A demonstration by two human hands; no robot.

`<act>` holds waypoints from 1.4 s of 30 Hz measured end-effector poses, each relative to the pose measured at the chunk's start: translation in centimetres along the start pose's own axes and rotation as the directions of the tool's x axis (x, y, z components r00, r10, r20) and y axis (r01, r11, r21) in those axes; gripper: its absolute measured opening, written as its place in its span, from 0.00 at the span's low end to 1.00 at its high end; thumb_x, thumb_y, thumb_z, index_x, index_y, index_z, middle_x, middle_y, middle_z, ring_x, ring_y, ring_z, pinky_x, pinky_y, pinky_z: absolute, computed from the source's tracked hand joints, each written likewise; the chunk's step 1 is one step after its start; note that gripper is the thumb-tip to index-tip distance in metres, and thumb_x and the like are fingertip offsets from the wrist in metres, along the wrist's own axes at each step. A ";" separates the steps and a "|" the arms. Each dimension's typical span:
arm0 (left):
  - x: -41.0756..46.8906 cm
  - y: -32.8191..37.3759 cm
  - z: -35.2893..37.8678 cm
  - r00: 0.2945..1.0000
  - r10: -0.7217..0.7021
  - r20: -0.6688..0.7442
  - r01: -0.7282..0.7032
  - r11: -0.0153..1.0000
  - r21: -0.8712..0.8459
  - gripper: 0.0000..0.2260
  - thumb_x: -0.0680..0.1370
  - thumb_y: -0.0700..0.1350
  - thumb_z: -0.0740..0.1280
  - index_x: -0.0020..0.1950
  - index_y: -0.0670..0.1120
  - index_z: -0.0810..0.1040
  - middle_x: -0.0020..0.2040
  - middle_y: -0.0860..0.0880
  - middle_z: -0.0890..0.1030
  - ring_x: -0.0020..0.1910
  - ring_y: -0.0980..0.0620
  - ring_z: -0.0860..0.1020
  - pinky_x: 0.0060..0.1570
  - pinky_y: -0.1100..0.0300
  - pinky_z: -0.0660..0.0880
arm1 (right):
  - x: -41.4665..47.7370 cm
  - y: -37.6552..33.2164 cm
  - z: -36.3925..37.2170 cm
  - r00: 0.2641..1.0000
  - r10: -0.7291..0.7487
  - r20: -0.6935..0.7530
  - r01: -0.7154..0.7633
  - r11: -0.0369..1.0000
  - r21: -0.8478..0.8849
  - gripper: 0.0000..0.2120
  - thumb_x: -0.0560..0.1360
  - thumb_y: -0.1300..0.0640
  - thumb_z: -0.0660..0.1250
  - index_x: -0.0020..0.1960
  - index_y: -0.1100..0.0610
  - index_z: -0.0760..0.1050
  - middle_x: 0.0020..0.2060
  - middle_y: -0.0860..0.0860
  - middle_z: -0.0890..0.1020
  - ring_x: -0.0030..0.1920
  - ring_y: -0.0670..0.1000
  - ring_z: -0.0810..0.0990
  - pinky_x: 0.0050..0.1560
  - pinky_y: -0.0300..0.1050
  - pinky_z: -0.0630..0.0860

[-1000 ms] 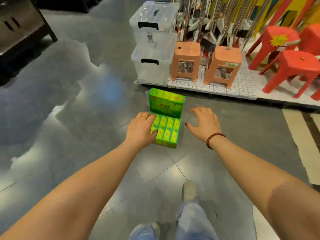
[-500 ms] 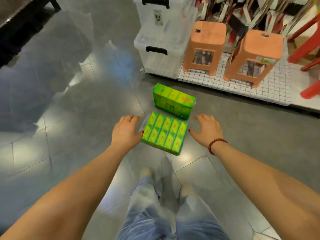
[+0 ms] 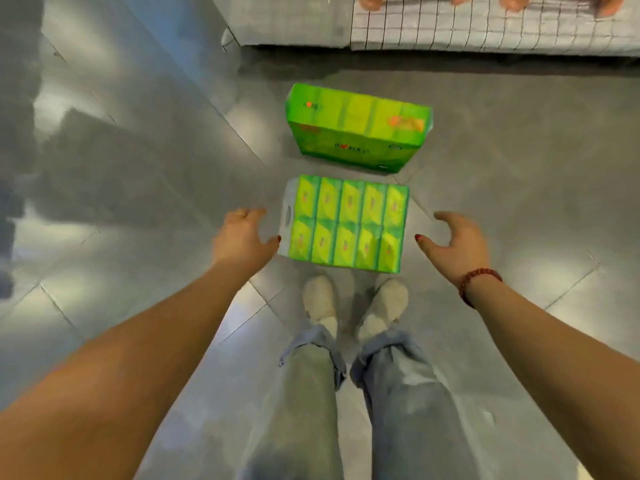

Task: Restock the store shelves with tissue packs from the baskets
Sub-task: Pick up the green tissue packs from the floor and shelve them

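Just past our shoes (image 3: 320, 299) the flat tissue pack (image 3: 346, 223) lies on the floor (image 3: 138, 202). Our left hand (image 3: 242, 237) is loosely spread, thumb right at the pack's handle edge, and our right hand (image 3: 457, 240) is spread too, a strip of tile off the other edge. Beyond, a second tissue pack (image 3: 356, 129) stands on edge, narrow gap between them, then open floor up to the shelf base (image 3: 485, 29).

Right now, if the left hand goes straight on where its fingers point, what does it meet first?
Probably the flat green plastic-wrapped tissue multipack, at its pale handle flap; the left hand is close beside it, height unclear.
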State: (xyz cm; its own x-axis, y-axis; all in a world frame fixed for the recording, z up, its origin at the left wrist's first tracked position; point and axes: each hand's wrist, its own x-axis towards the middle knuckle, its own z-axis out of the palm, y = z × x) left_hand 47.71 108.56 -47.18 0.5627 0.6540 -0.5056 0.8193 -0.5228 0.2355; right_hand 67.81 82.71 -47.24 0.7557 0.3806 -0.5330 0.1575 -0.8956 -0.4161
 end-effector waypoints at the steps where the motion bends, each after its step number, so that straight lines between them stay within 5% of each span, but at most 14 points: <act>1: 1.9 -0.9 2.0 0.999 -0.024 0.028 0.024 1.000 -0.004 0.27 0.75 0.52 0.70 0.72 0.46 0.68 0.70 0.43 0.69 0.70 0.43 0.65 0.62 0.48 0.71 | 1.5 0.8 1.8 1.000 0.028 0.006 -0.028 0.999 0.027 0.26 0.73 0.50 0.71 0.67 0.59 0.71 0.66 0.58 0.74 0.67 0.59 0.69 0.67 0.53 0.66; 8: 12.7 -4.9 17.2 0.987 -0.137 0.082 0.152 0.962 -0.225 0.33 0.72 0.55 0.73 0.73 0.46 0.67 0.71 0.43 0.69 0.71 0.44 0.64 0.65 0.51 0.66 | 12.3 7.8 14.7 0.992 0.120 0.039 -0.126 0.974 0.189 0.30 0.72 0.49 0.72 0.69 0.57 0.69 0.66 0.55 0.73 0.66 0.55 0.72 0.62 0.48 0.69; 16: 21.6 -9.1 28.0 0.943 -0.296 0.154 0.333 0.805 -0.491 0.45 0.65 0.65 0.73 0.76 0.51 0.60 0.75 0.47 0.64 0.72 0.46 0.65 0.67 0.51 0.66 | 20.6 15.3 24.7 0.936 0.348 0.054 -0.325 0.795 0.512 0.48 0.60 0.39 0.76 0.73 0.55 0.61 0.70 0.53 0.68 0.66 0.53 0.70 0.63 0.50 0.71; 19: 23.2 -9.7 29.9 0.937 -0.286 0.201 0.347 0.691 -0.634 0.47 0.60 0.65 0.72 0.75 0.50 0.62 0.70 0.50 0.69 0.63 0.54 0.71 0.57 0.60 0.68 | 22.4 17.0 26.7 0.923 0.374 0.092 -0.351 0.718 0.601 0.52 0.54 0.37 0.75 0.72 0.55 0.62 0.67 0.52 0.71 0.63 0.51 0.73 0.60 0.49 0.74; 23: 24.0 -9.1 31.9 0.949 -0.204 0.240 0.311 0.488 -0.816 0.33 0.61 0.57 0.75 0.63 0.52 0.70 0.54 0.57 0.80 0.47 0.63 0.82 0.41 0.67 0.79 | 23.6 18.1 28.4 0.907 0.344 0.242 -0.404 0.555 0.727 0.43 0.52 0.39 0.77 0.63 0.55 0.72 0.55 0.49 0.81 0.49 0.49 0.84 0.41 0.42 0.81; 26: 23.9 -8.1 32.8 0.933 -0.177 0.312 0.358 0.410 -0.839 0.33 0.63 0.57 0.74 0.66 0.50 0.71 0.56 0.51 0.82 0.49 0.53 0.83 0.43 0.55 0.82 | 23.9 18.4 28.9 0.899 0.290 0.327 -0.434 0.508 0.744 0.35 0.52 0.38 0.76 0.56 0.51 0.75 0.48 0.48 0.85 0.44 0.48 0.85 0.37 0.44 0.82; 29: 23.9 -7.7 33.2 0.929 -0.160 0.335 0.371 0.363 -0.855 0.31 0.65 0.55 0.74 0.66 0.49 0.74 0.54 0.49 0.84 0.49 0.49 0.84 0.40 0.54 0.81 | 24.0 18.8 29.2 0.901 0.263 0.344 -0.430 0.462 0.776 0.32 0.54 0.39 0.75 0.55 0.50 0.76 0.44 0.46 0.86 0.44 0.49 0.86 0.36 0.44 0.81; 36: 23.5 -7.1 31.8 0.898 -0.126 0.422 0.437 0.370 -0.820 0.30 0.64 0.56 0.75 0.64 0.52 0.75 0.50 0.51 0.85 0.45 0.49 0.85 0.34 0.56 0.81 | 23.1 18.9 28.7 0.895 0.234 0.379 -0.443 0.369 0.818 0.42 0.57 0.40 0.78 0.68 0.50 0.70 0.54 0.50 0.84 0.51 0.52 0.84 0.44 0.53 0.82; 42: 19.5 -4.6 29.1 0.892 -0.113 0.438 0.445 0.393 -0.805 0.31 0.61 0.57 0.77 0.62 0.50 0.78 0.51 0.49 0.85 0.48 0.48 0.84 0.41 0.53 0.82 | 18.5 19.4 24.6 0.859 0.317 0.402 -0.497 0.321 0.806 0.38 0.56 0.41 0.78 0.64 0.50 0.74 0.51 0.51 0.85 0.48 0.53 0.85 0.38 0.50 0.82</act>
State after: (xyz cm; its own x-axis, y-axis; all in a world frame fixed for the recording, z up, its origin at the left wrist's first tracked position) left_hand 51.69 107.83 -82.24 0.3611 0.4032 -0.8409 0.6612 0.5252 0.5357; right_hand 69.25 78.10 -83.30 0.4431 0.1356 -0.8862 -0.8373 -0.2906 -0.4631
